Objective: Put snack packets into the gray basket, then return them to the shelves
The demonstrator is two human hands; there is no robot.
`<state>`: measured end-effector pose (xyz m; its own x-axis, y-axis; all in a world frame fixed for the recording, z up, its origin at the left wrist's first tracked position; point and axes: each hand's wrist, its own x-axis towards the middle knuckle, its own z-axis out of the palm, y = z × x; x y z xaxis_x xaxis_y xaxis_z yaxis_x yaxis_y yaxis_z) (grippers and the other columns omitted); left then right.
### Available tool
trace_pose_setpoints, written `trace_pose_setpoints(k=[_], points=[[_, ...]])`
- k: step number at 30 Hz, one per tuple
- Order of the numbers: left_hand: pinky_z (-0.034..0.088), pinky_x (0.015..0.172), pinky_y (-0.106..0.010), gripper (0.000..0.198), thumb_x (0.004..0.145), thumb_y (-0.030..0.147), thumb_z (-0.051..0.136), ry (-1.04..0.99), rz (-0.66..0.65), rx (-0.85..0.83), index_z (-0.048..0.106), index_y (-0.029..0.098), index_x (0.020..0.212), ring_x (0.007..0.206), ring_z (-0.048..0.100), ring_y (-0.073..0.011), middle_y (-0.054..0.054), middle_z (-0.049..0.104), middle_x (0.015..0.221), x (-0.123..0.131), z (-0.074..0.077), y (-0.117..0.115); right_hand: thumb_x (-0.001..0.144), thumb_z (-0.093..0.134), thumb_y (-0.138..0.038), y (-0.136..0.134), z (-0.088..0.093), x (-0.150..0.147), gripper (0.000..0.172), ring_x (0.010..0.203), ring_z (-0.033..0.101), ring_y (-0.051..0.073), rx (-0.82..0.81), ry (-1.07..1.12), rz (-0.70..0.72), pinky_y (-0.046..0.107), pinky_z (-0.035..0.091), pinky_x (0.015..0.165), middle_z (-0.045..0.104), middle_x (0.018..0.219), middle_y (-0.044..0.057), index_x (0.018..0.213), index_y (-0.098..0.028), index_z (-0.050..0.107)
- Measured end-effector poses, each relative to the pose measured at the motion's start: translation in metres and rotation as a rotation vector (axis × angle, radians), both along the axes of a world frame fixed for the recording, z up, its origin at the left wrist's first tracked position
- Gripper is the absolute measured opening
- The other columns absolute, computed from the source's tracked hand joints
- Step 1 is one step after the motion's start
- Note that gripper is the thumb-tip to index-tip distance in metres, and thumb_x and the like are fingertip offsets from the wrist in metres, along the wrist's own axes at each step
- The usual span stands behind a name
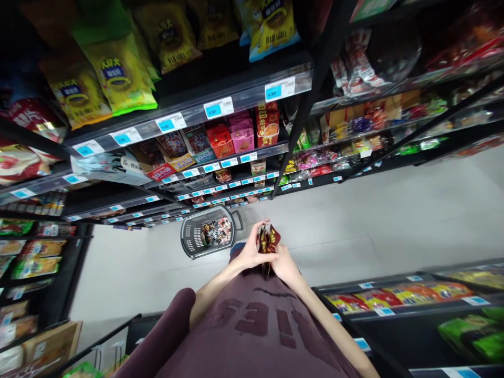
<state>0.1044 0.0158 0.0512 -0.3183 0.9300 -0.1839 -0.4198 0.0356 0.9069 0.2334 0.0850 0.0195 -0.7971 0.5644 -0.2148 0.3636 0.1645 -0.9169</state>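
Note:
Close to my waist, my left hand (252, 253) is closed around small dark red packets (269, 240) with gold print, its thumb lying across the front of them. My right hand (285, 264) has its fingers pressed against the packets' lower right side and grips them too. The packets stand on edge, fanned slightly apart at the top; how many there are I cannot tell. On the floor ahead and to the left stands a dark grey shopping basket (190, 237) with its handle at the right and a heap of small packets inside.
A black shelf unit (236, 73) ahead bears yellow snack bags (118, 79), small boxes (220, 140) and blue price tags. Sweets fill the shelves at the right (354, 123). Another shelf of bags (394, 298) stands near my right elbow. Grey floor (354, 220) runs between the shelves.

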Motion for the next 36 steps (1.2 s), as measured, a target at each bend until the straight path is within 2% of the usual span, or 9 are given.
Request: trace_pose_setpoints(k=[6,10,13,16,19,22,24,27,36], points=[[0.049,0.102,-0.043,0.079,0.064,0.019,0.083,-0.278,0.14,-0.041,0.05,0.025,0.135,0.116,0.064,-0.0298,-0.012,0.05,0.148,-0.001,-0.015,0.001,0.096,0.033,-0.021,0.004,0.023,-0.007,0.034,0.091,0.068,0.026,0.188,-0.276,0.028,0.034,0.046,0.077,0.069,0.107,0.015,0.116,-0.016,0.06],[0.051,0.1,-0.046,0.074,0.065,0.026,0.071,-0.561,0.215,-0.127,0.053,0.019,0.136,0.113,0.066,-0.0319,-0.012,0.066,0.131,-0.01,-0.022,-0.006,0.101,0.035,-0.029,0.009,0.03,-0.009,0.032,0.09,0.067,0.024,0.195,-0.227,0.002,0.033,0.044,0.077,0.07,0.102,0.009,0.097,-0.021,0.065],[0.051,0.1,-0.046,0.074,0.065,0.027,0.066,-0.658,0.205,-0.094,0.053,0.018,0.138,0.113,0.066,-0.0323,-0.012,0.067,0.13,-0.018,-0.029,-0.012,0.099,0.045,-0.047,0.015,0.025,-0.008,0.035,0.081,0.065,0.022,0.055,-0.132,-0.151,0.033,0.045,0.075,0.069,0.089,0.007,0.086,-0.021,0.065],[0.051,0.1,-0.046,0.077,0.067,0.026,0.066,-0.713,0.146,-0.078,0.049,0.018,0.142,0.111,0.068,-0.0309,-0.012,0.066,0.132,-0.022,-0.036,-0.019,0.09,0.059,-0.056,0.02,0.014,-0.006,0.039,0.092,0.066,0.023,-0.195,0.011,-0.338,0.033,0.051,0.078,0.068,0.106,0.009,0.106,-0.021,0.062],[0.051,0.098,-0.041,0.077,0.065,0.024,0.072,-0.714,0.078,-0.148,0.052,0.016,0.139,0.103,0.071,-0.0275,-0.012,0.07,0.125,-0.024,-0.042,-0.026,0.089,0.062,-0.054,0.021,0.001,-0.009,0.051,0.112,0.063,0.024,-0.476,0.148,-0.313,0.038,0.052,0.096,0.06,0.133,0.011,0.129,-0.023,0.052],[0.053,0.087,-0.033,0.058,0.061,0.026,0.077,-0.686,0.012,-0.362,0.067,0.008,0.115,0.083,0.072,-0.0219,-0.012,0.077,0.1,-0.03,-0.045,-0.032,0.087,0.068,-0.05,0.019,-0.01,-0.022,0.058,0.128,0.055,0.025,-0.597,0.209,-0.2,0.042,0.046,0.109,0.055,0.141,0.011,0.135,-0.023,0.049],[0.053,0.078,-0.029,0.046,0.059,0.03,0.08,-0.669,-0.011,-0.464,0.071,0.007,0.098,0.072,0.07,-0.0182,-0.009,0.076,0.085,-0.036,-0.044,-0.034,0.08,0.076,-0.047,0.017,-0.014,-0.038,0.069,0.129,0.054,0.026,-0.607,0.201,-0.139,0.043,0.045,0.11,0.053,0.145,0.012,0.137,-0.023,0.048],[0.052,0.074,-0.028,0.045,0.056,0.03,0.084,-0.636,-0.035,-0.466,0.071,0.01,0.095,0.067,0.067,-0.0156,-0.006,0.076,0.081,-0.05,-0.038,-0.033,0.072,0.083,-0.044,0.015,-0.009,-0.064,0.075,0.125,0.058,0.027,-0.579,0.2,-0.146,0.043,0.046,0.11,0.057,0.141,0.013,0.135,-0.021,0.05],[0.05,0.088,-0.037,0.043,0.055,0.031,0.084,-0.531,-0.493,-0.278,0.073,0.013,0.093,0.088,0.07,-0.0266,-0.01,0.076,0.092,-0.093,0.004,-0.033,0.077,0.077,-0.043,0.03,0.039,-0.092,0.033,0.092,0.071,0.024,-0.236,0.184,-0.116,0.036,0.057,0.087,0.075,0.098,0.008,0.098,-0.018,0.072]])
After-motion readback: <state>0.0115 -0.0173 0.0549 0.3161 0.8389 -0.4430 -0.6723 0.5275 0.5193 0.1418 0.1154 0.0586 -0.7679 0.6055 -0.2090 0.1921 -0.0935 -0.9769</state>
